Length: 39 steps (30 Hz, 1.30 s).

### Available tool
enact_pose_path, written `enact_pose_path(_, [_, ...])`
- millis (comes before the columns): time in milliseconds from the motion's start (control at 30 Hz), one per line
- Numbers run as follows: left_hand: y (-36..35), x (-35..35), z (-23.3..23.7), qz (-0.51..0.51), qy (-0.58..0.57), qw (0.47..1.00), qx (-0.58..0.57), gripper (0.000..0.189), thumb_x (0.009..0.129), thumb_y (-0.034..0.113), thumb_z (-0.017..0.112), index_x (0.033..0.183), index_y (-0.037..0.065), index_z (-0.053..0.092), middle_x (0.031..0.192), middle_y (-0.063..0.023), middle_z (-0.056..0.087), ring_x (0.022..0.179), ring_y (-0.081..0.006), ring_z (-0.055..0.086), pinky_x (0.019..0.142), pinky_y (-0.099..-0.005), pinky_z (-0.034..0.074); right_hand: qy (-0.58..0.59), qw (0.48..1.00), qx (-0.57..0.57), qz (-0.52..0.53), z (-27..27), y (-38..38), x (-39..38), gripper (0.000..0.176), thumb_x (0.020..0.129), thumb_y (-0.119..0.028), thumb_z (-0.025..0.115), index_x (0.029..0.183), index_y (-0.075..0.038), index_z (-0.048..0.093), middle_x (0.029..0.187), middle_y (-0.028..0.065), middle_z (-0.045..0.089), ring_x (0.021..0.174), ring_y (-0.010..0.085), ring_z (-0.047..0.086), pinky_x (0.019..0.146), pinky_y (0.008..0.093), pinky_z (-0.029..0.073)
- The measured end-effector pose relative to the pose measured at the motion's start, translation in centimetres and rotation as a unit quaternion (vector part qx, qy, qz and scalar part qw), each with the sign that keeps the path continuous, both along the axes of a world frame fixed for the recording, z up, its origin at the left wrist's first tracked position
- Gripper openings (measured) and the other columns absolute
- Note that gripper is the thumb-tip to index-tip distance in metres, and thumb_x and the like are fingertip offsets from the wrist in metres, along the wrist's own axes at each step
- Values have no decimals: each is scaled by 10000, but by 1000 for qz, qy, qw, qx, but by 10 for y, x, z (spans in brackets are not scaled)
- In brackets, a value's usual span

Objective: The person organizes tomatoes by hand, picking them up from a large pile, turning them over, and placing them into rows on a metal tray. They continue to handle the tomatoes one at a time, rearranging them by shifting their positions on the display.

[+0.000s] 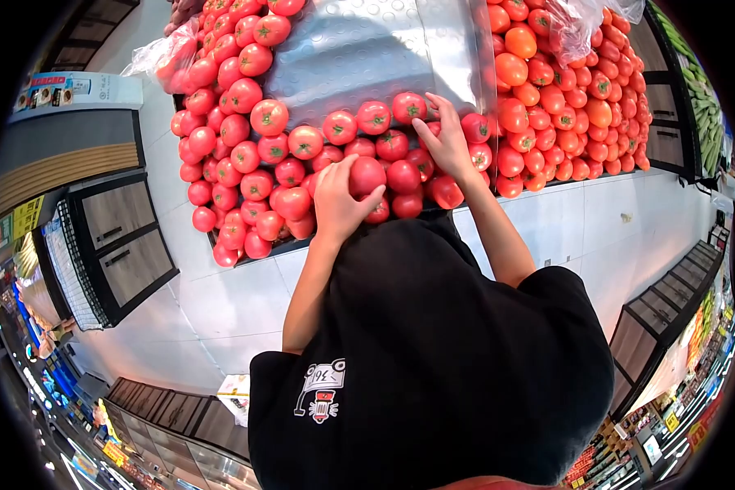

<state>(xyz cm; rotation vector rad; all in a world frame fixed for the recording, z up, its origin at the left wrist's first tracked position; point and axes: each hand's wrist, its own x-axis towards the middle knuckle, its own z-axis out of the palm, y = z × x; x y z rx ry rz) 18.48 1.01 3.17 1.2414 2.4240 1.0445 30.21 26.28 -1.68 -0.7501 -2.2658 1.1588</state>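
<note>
My left hand (pixel 338 200) is curled round a red tomato (pixel 367 176) near the front of the heap, with the fingers along its left side and the thumb at its lower right. To the upper right, my right hand (pixel 449 143) has its thumb and fingers apart. Its fingertips are at the right edge of another tomato (pixel 408 108), which sits stem up at the end of a row; whether they touch it is hard to tell. More tomatoes lie beneath and around both hands, several with green stems showing.
Behind the row is a bare grey dimpled mat (pixel 347 49). A clear divider (pixel 483 65) separates it from a heap of orange-red tomatoes (pixel 567 114) on the right. Plastic bags (pixel 576 28) lie on top. Wooden cabinets (pixel 122 233) stand at left; green vegetables (pixel 694 90) at right.
</note>
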Motion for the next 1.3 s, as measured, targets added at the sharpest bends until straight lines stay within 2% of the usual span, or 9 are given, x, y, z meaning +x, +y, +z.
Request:
enact_pose_path(100, [7,4,2,102,-419,878,206,463,1059,291,729,1404,-6,642,1268,-189,750,1135,-339,736,1049,-466,574,-19,994,109,4,17,-15,12,660,1010,-189,807,1582,-17,525,1613,218,523,1469,399,546,1236,476,447])
enact_pose_path(133, [8,2,-5,123,-504,820,242,484,1169,391,521,1419,-11,619,1278,-186,748,1104,-308,749,1024,-457,593,-7,995,94,40,27,-21,16,680,994,-182,820,1585,-21,524,1616,216,522,1479,401,538,1237,482,446])
enact_pose_path(267, [7,-4,-3,28,-735,620,274,662,1180,557,383,1481,-3,568,1345,-186,727,1129,-317,745,1053,-488,595,22,984,22,176,76,-55,19,846,877,-241,926,1593,-32,526,1632,201,522,1518,403,515,1235,492,457])
enact_pose_path(500, [28,20,22,86,-722,671,146,693,1214,529,368,1693,30,380,1710,-135,477,1584,-273,468,1300,-430,417,-17,979,-50,198,92,-73,12,832,803,-291,963,1523,-84,599,1440,172,631,1349,375,614,1150,489,511])
enact_pose_path(533, [26,19,20,103,-744,641,157,599,1222,443,433,1648,22,437,1601,-141,590,1483,-252,565,1244,-425,462,-11,977,-54,204,92,-68,11,808,803,-281,961,1507,-90,614,1415,169,641,1332,372,619,1142,488,514])
enact_pose_path(633, [11,6,1,-41,-580,809,91,521,1200,347,546,1599,18,484,1447,-125,687,1366,-207,623,1169,-419,500,-15,991,82,102,79,-39,15,792,804,-188,962,1502,-58,612,1419,180,624,1332,375,598,1127,454,512])
enact_pose_path(767, [-10,-7,29,53,-98,994,-18,517,1029,295,794,1435,17,637,1301,-175,716,1279,-347,652,1094,-477,509,-88,979,183,-27,58,20,15,759,808,-215,957,1489,-136,630,1391,157,601,1310,409,567,1072,481,561])
enact_pose_path(900, [-40,-25,10,67,182,973,-125,558,954,319,847,1397,26,677,1396,-195,665,1350,-400,598,1176,-546,443,-118,972,203,25,33,52,6,754,851,-216,929,1525,-147,599,1419,156,579,1322,407,558,1102,479,544])
enact_pose_path(1300, [-86,-38,-4,71,113,972,-196,754,894,386,909,1506,44,633,1454,-200,635,1346,-392,608,1109,-498,507,-141,965,173,139,18,52,11,758,1025,-358,791,1641,-75,452,1564,216,502,1474,440,472,1243,512,427])
